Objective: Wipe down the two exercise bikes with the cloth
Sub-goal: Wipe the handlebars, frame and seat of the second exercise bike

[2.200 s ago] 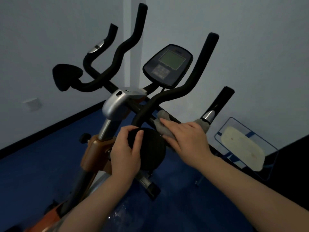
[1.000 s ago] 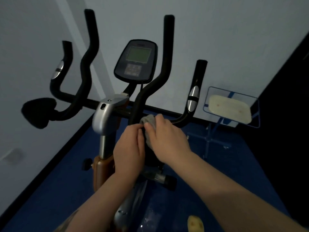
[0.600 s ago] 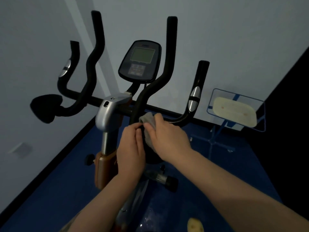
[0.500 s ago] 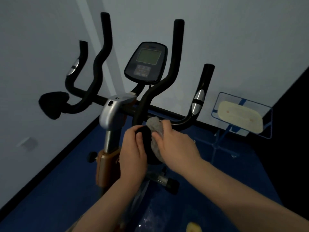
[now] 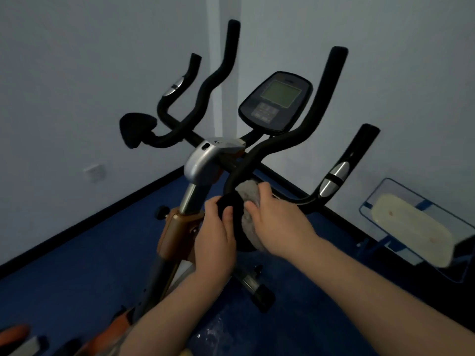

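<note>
From the head camera, I judge the cloth [image 5: 248,201] could slip off the rounded pad [image 5: 237,224] if I press unevenly. My left hand [image 5: 214,240] curls closed around the pad's edge; my right hand [image 5: 276,222] presses the cloth flat against it, fingers together.

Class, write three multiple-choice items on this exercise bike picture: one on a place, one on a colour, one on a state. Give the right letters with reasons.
1. Where is the cloth?
A. on the floor
B. under the right hand, against the round black pad
C. on the console

2. What colour is the floor?
A. blue
B. red
C. white

3. What is the left hand doing?
A. hanging free
B. pressing console buttons
C. gripping the pad's edge

Key: B, the grey cloth shows under the right fingers; A, blue floor surrounds the bike; C, the fingers wrap the pad's rim.
</note>
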### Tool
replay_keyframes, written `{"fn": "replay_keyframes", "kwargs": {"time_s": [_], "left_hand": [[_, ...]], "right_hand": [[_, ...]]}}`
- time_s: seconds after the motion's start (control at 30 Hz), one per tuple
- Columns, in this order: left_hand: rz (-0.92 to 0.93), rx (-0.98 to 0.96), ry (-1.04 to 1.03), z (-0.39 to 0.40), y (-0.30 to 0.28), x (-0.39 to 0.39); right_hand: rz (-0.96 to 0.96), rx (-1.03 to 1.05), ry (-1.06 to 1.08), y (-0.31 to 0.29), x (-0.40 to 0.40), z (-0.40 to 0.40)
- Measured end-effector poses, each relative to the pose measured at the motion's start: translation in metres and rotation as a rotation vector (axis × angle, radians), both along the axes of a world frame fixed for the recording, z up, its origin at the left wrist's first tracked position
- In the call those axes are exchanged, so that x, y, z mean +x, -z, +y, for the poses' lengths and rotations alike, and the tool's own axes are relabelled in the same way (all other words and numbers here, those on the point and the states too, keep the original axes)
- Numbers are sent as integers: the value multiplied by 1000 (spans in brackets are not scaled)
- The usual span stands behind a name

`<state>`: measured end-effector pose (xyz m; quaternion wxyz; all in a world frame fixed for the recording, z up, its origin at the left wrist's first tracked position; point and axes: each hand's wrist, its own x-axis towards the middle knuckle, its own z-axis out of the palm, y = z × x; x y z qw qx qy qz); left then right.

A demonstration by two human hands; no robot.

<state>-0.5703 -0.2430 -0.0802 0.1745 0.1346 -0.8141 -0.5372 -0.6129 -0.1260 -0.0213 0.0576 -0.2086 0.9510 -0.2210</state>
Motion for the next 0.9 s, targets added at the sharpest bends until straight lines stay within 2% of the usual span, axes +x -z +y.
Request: {"fn": "replay_keyframes", "kwargs": {"time_s": [0.1, 0.2, 0.27, 0.37, 0.5, 0.53, 0.63, 0.77, 0.9], "left_hand": [[-1, -51, -26, 0, 0, 0], [-33, -73, -32, 2, -5, 1], [-37, -163, -40, 0, -7, 2], [63, -392, -35, -9, -9, -3], [188, -881, 67, -32, -20, -20], [207, -947, 99, -36, -24, -23], [168, -983, 198, -42, -31, -24], [157, -907, 290, -47, -30, -26], [253, -846, 298, -50, -24, -30]], "right_hand": [[14, -14, -111, -5, -20, -8], [-119, -240, -139, 3, -14, 3], [-247, -396, -149, 8, -4, 18], [-287, -352, -156, 5, -14, 19], [-213, -311, -128, -6, -30, -11], [-192, -304, -105, -5, -27, -13], [-146, -216, -45, -2, -13, 0], [-189, -94, 7, -8, -26, -7], [-133, -161, 105, -7, -27, -23]]}}
